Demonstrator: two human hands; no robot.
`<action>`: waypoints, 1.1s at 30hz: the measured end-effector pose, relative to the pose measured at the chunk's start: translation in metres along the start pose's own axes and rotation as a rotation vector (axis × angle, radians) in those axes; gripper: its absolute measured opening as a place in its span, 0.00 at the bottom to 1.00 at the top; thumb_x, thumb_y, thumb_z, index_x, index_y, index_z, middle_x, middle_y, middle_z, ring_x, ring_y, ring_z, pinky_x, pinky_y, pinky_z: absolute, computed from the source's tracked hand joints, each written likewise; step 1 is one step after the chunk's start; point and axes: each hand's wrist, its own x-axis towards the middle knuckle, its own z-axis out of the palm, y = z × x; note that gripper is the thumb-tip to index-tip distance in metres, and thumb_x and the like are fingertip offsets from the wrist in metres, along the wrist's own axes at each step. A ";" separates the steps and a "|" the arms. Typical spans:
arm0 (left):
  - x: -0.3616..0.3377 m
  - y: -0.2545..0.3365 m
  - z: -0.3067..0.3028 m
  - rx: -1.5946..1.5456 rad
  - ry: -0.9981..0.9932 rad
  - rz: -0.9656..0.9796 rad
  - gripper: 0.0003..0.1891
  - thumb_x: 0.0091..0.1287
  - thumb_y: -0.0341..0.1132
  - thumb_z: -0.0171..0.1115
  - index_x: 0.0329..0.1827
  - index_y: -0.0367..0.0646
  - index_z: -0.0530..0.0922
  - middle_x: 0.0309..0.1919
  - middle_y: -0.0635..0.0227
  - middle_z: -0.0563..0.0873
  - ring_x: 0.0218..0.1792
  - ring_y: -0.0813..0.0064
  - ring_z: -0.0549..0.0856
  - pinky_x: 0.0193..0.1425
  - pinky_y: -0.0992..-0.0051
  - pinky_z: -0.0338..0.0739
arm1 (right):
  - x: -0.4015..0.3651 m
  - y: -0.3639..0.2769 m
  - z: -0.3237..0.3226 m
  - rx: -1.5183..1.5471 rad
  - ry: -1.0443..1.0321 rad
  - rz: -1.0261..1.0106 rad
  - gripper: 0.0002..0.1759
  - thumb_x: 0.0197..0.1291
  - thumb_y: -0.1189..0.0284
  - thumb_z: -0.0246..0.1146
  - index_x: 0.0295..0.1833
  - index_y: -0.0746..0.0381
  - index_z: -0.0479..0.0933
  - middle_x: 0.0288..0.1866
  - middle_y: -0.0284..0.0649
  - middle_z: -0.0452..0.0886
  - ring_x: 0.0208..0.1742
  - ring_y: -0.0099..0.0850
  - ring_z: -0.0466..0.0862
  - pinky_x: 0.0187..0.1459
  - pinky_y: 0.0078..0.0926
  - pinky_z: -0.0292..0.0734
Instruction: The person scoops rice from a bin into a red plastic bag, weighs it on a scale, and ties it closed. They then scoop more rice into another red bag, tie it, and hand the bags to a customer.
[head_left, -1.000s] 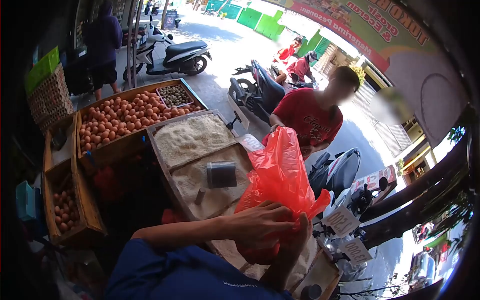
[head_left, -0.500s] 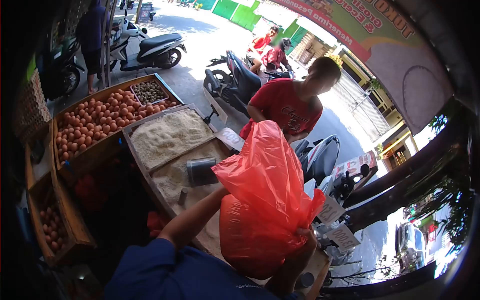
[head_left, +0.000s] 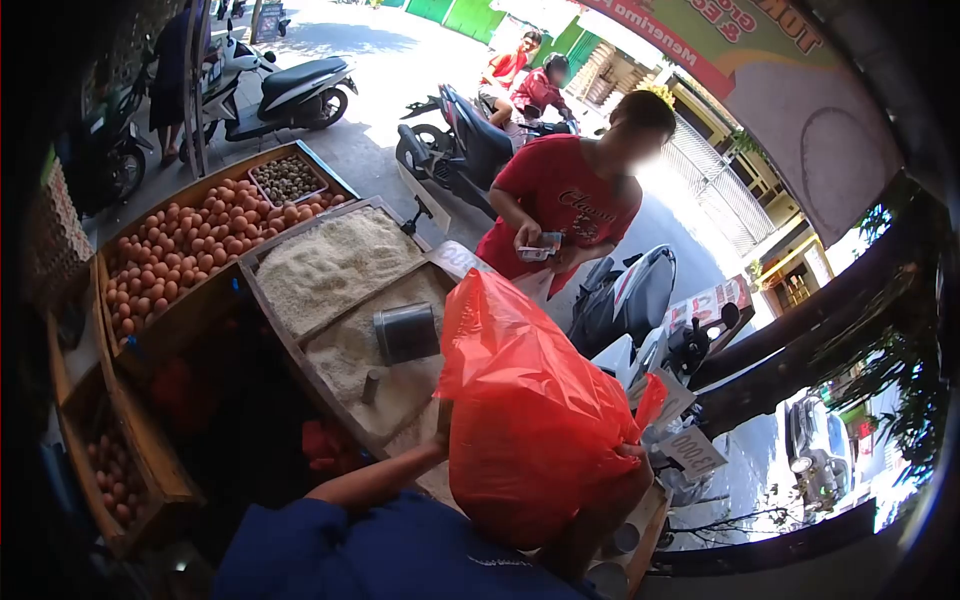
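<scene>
A large, full red plastic bag (head_left: pixel 540 420) fills the space before my chest, its top puffed out. My right hand (head_left: pixel 632 462) is closed on the bag's right side, gripping gathered plastic. My left hand (head_left: pixel 443 425) is at the bag's left edge, its fingers hidden behind the plastic. Just left of the bag, a metal measuring can (head_left: pixel 405 334) lies on the rice (head_left: pixel 345 365) in a wooden bin.
A person in a red shirt (head_left: pixel 570 195) stands across the stall holding banknotes (head_left: pixel 541 246). Brown eggs (head_left: pixel 190 245) fill a wooden tray at left, beside another rice bin (head_left: pixel 330 262). Price cards (head_left: pixel 695 450) stand at right. Motorbikes are parked beyond.
The bag's top has dropped and spread wider. My left hand has moved down along its left side. The banknotes in the other person's hands now show.
</scene>
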 end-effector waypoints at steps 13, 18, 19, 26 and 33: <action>-0.051 -0.075 -0.015 -0.049 0.101 -0.435 0.15 0.67 0.39 0.56 0.48 0.38 0.76 0.45 0.59 0.81 0.48 0.65 0.79 0.51 0.66 0.74 | -0.011 0.007 0.021 -0.116 0.226 -0.224 0.23 0.49 0.57 0.66 0.39 0.65 0.73 0.39 0.38 0.76 0.42 0.28 0.77 0.43 0.25 0.71; -0.060 0.002 0.013 -0.509 -0.613 -0.574 0.15 0.68 0.40 0.55 0.48 0.38 0.76 0.45 0.60 0.81 0.49 0.67 0.78 0.51 0.66 0.74 | 0.005 0.063 -0.003 0.592 -0.078 0.149 0.17 0.55 0.63 0.60 0.42 0.66 0.74 0.34 0.38 0.77 0.39 0.30 0.79 0.45 0.31 0.75; -0.061 0.012 0.016 -0.551 -0.729 -0.576 0.15 0.68 0.40 0.55 0.49 0.38 0.76 0.45 0.60 0.80 0.50 0.68 0.78 0.51 0.66 0.74 | 0.008 0.084 -0.010 1.386 -0.235 0.533 0.17 0.57 0.63 0.58 0.44 0.65 0.75 0.35 0.39 0.78 0.41 0.32 0.79 0.46 0.36 0.76; -0.075 0.053 -0.045 -0.824 -1.340 -0.714 0.15 0.70 0.41 0.53 0.49 0.38 0.75 0.46 0.62 0.80 0.51 0.71 0.77 0.52 0.67 0.73 | 0.053 0.085 0.049 1.022 0.260 0.889 0.22 0.61 0.55 0.54 0.47 0.64 0.75 0.47 0.42 0.80 0.48 0.38 0.80 0.53 0.42 0.74; 0.014 0.054 -0.044 -0.901 -0.093 -1.278 0.07 0.70 0.36 0.53 0.35 0.43 0.73 0.29 0.72 0.78 0.30 0.85 0.78 0.38 0.78 0.77 | -0.013 0.181 0.098 0.967 0.396 0.944 0.18 0.61 0.60 0.55 0.51 0.59 0.75 0.48 0.35 0.80 0.49 0.35 0.80 0.54 0.36 0.74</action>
